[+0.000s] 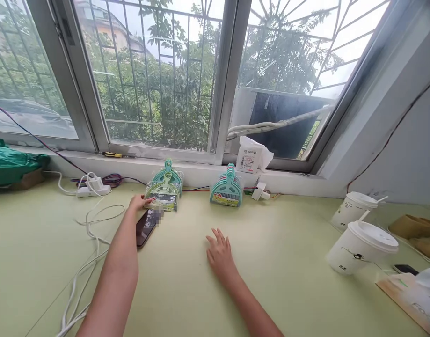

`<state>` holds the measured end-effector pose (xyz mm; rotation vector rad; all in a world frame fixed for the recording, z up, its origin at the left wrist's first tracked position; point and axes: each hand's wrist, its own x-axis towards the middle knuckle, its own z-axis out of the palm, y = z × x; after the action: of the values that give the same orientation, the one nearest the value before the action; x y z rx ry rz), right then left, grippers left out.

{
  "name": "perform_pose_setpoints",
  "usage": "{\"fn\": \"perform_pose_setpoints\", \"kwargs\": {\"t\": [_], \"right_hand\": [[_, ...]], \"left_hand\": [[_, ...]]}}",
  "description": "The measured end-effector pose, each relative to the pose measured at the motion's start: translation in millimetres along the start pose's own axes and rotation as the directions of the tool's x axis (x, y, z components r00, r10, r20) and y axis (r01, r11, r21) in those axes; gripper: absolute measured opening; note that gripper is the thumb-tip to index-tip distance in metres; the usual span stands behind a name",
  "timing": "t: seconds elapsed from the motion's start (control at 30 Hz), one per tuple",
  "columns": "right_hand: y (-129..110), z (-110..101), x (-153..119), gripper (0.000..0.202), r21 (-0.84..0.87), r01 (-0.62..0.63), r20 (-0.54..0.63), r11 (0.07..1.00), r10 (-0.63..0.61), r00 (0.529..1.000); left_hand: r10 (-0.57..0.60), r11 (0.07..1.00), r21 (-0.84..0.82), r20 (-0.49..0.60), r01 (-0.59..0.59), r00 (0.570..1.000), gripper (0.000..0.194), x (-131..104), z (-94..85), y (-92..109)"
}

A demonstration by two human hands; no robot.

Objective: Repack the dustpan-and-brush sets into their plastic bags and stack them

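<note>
Grip of our left hand (pixel 139 202) is closed on the lower left corner of a yellow-green dustpan set (pixel 165 192), wrapped in clear plastic and standing upright on the counter (pixel 285 267). Our right hand (pixel 220 255) is empty, palm down with its fingers loosely spread, well apart from any object; whether it touches the surface we cannot tell.

Just behind the set we hold stand teal dustpan sets (pixel 168 164), close against the white ledge (pixel 197 172). To their right, apart from them, we see a second stack of dustpan sets (pixel 226 189), teal at the front and also wrapped. Below our left hand lies a phone (pixel 147 228), its far end blurred out.

Farther left, white cables (pixel 90 229) loop across the counter near a power strip (pixel 93 190) and a coil of purple cable (pixel 111 180). A green bag (pixel 16 161) sits at the far left, and a screwdriver (pixel 112 154) lies on the ledge. To our right stand two lidded cups with straws (pixel 362 248), near a tissue pack (pixel 404 299). Past the ledge, behind the window (pixel 158 103), we see bars and trees.
</note>
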<state>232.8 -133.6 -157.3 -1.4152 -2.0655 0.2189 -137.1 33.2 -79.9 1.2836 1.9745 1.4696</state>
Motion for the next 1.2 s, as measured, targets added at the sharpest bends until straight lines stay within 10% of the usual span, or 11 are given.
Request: {"fn": "perform_pose_setpoints", "kwargs": {"t": [0.37, 0.6, 0.8, 1.03, 1.2], "right_hand": [[1, -1, 0, 0.038, -0.041, -0.003, 0.082, 0.999, 0.007, 0.997], [-9, -34, -7, 0.051, -0.126, 0.167, -0.189, 0.978, -0.189, 0.964], [-2, -53, -9, 0.03, -0.104, 0.314, -0.284, 0.944, -0.331, 0.9], [17, -40, 1, 0.039, 0.283, -0.068, -0.174, 0.957, 0.121, 0.977], [21, -37, 7, 0.031, 0.836, -0.366, 0.125, 0.408, 0.508, 0.852]], "left_hand": [[-0.161, 0.81, -0.576, -0.033, 0.113, 0.986, 0.022, -21, 1.9, 40], [-0.068, 0.41, -0.825, 0.396, 0.388, 0.916, 0.028, -152, 58.2, 72], [-0.167, 0.421, -0.726, 0.528, 0.544, 0.833, 0.047, -255, 108.1, 59], [-0.119, 0.523, -0.694, 0.516, 0.496, 0.848, 0.05, -270, 105.1, 56], [0.081, 0.519, -0.719, 0.579, 0.462, 0.811, 0.065, -278, 97.7, 59]]}}
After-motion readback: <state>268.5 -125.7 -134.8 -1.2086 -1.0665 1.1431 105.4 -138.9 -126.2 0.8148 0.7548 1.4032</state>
